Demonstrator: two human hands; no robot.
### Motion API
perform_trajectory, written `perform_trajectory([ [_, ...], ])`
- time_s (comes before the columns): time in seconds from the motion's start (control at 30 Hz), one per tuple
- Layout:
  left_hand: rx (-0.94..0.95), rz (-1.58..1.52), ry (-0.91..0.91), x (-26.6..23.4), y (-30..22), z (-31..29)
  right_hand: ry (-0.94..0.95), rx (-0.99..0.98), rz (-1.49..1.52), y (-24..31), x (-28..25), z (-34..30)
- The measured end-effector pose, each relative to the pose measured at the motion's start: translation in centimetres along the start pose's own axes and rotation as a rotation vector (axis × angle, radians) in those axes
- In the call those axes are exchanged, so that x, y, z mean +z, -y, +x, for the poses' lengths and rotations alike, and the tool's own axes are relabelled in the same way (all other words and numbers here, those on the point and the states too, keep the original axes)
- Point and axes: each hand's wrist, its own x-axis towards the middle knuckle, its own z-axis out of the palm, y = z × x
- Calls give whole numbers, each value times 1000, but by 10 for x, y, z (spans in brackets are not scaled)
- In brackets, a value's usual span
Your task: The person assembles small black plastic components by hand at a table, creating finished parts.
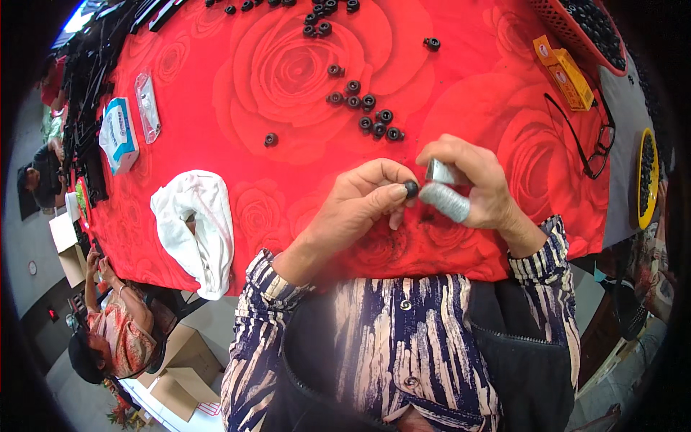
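My left hand (367, 198) pinches a small round black part (411, 189) between thumb and fingers, above the near part of the red tablecloth (288, 173). Close beside it on the right is my right hand (471, 183), its fingers curled toward the thumb. Silver-grey tape (446, 202) wraps that thumb. Something silvery with a dark face (440, 171) shows at the curled forefinger; whether it is more tape or a small held tool is unclear. Beyond my hands, several small black ring-shaped parts (368, 102) lie loosely grouped, with a single black part (271, 139) to their left.
At left lie a white cloth (193, 230), a blue-white box (119, 137) and a clear packet (147, 106). Eyeglasses (597, 147), a yellow-orange box (565, 72), a red basket (572, 32) of black parts and a yellow tray (643, 209) are at right. Another person (122, 324) sits at left.
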Motion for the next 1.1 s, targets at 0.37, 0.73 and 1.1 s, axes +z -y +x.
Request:
perform_trajectory([
  [0.37, 20, -73, -34, -2, 2, 1, -121, -367, -249, -9, 17, -3],
  [0.73, 48, -30, -43, 0, 4, -1, -137, -495, -393, -9, 17, -7],
  [1.1, 158, 140, -133, 8, 7, -2, -121, -501, -409, -10, 13, -7],
])
